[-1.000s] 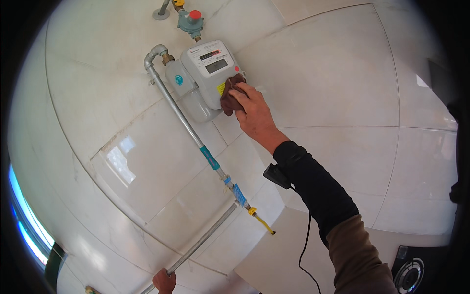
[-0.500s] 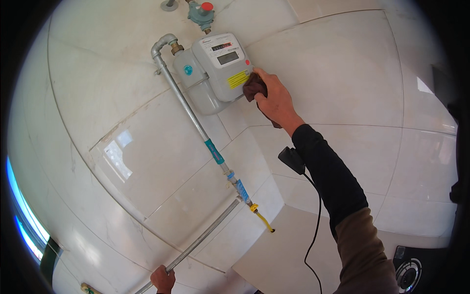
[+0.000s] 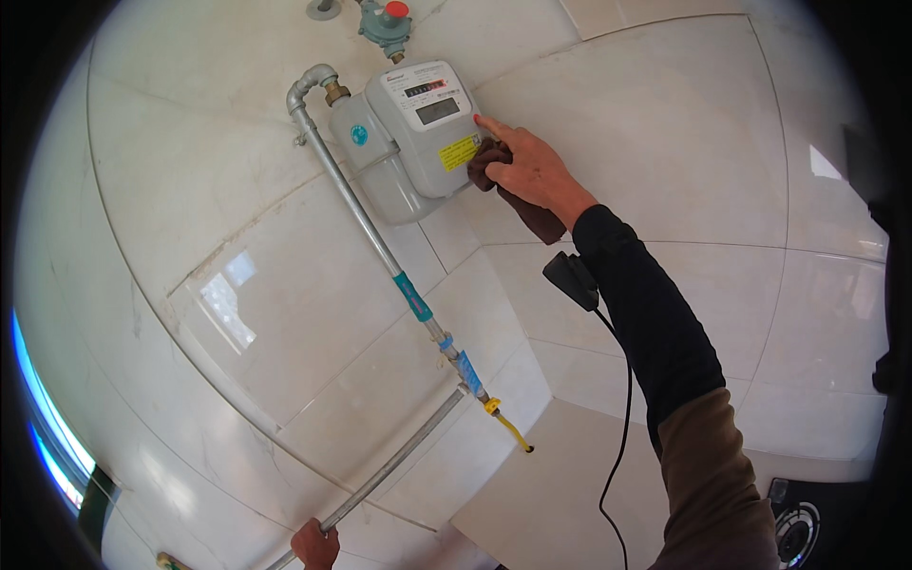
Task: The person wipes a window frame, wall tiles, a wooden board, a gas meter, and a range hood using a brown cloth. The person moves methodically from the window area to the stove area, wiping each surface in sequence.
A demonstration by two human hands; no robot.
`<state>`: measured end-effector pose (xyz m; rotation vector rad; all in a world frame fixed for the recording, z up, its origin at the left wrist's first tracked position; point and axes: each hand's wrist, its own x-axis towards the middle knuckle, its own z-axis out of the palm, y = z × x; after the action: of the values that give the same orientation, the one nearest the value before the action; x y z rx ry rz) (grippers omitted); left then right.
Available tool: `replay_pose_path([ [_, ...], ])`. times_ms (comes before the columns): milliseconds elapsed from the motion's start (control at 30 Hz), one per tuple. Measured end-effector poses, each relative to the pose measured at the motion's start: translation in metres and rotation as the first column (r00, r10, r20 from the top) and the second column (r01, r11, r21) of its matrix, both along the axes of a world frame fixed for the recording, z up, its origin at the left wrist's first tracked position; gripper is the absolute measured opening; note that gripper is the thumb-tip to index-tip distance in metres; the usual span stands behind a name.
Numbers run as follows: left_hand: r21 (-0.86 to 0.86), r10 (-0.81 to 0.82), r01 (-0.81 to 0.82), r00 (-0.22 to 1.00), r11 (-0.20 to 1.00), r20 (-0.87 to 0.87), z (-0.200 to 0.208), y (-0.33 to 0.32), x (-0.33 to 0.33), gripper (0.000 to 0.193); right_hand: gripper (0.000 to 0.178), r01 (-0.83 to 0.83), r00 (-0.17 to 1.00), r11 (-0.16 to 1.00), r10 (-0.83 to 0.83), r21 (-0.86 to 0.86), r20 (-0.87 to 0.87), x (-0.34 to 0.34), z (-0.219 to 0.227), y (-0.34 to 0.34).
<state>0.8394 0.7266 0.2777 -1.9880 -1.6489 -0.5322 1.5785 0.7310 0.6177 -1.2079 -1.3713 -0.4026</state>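
Note:
A grey gas meter [image 3: 444, 169] hangs on the tiled wall, with a counter, a small display and a yellow label on its front. My right hand [image 3: 540, 175] is at the meter's right edge. Its index finger is stretched to the small red spot near the display, and the other fingers are closed on a dark brown cloth [image 3: 539, 218]. Part of the cloth lies against the meter's lower right side; the rest hangs below my hand. Low on the left, my left hand [image 3: 314, 544] is wrapped round a slanting metal pipe [image 3: 397, 459].
A vertical metal pipe [image 3: 353, 201] runs from the meter down to a joint and a yellow hose [image 3: 514, 429]. Above the meter sits a regulator [image 3: 386, 36] with a red cap. A black device [image 3: 571, 279] on a cable hangs beside my right forearm. A gas hob [image 3: 796, 530] stands lower right.
My right index finger has stretched out and moved up to the red spot on the meter. More of the cloth now hangs below that hand. My left hand keeps its hold on the pipe.

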Motion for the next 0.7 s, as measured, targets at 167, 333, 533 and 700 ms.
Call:
replay_pose_path([
  [167,0.003,-0.007,0.007,1.000,1.000,0.007,0.000,0.001,-0.001,0.031,0.079,0.000,1.000,1.000,0.000,-0.004,0.001,0.000,0.002,0.000],
  [333,-0.042,0.022,-0.021,1.000,0.999,0.013,0.002,0.001,-0.001,0.032,0.078,-0.053,0.998,0.997,0.052,-0.060,-0.023,0.001,0.009,-0.002],
  [533,-0.074,0.065,-0.064,0.998,0.995,0.002,0.002,0.002,-0.001,0.034,0.079,0.039,0.999,0.996,-0.038,-0.077,0.012,-0.002,0.010,-0.007],
  [700,-0.067,0.054,-0.054,0.999,0.996,-0.006,0.002,0.003,-0.003,0.034,0.079,0.015,1.000,0.996,-0.015,-0.091,-0.006,-0.003,0.010,-0.006],
])
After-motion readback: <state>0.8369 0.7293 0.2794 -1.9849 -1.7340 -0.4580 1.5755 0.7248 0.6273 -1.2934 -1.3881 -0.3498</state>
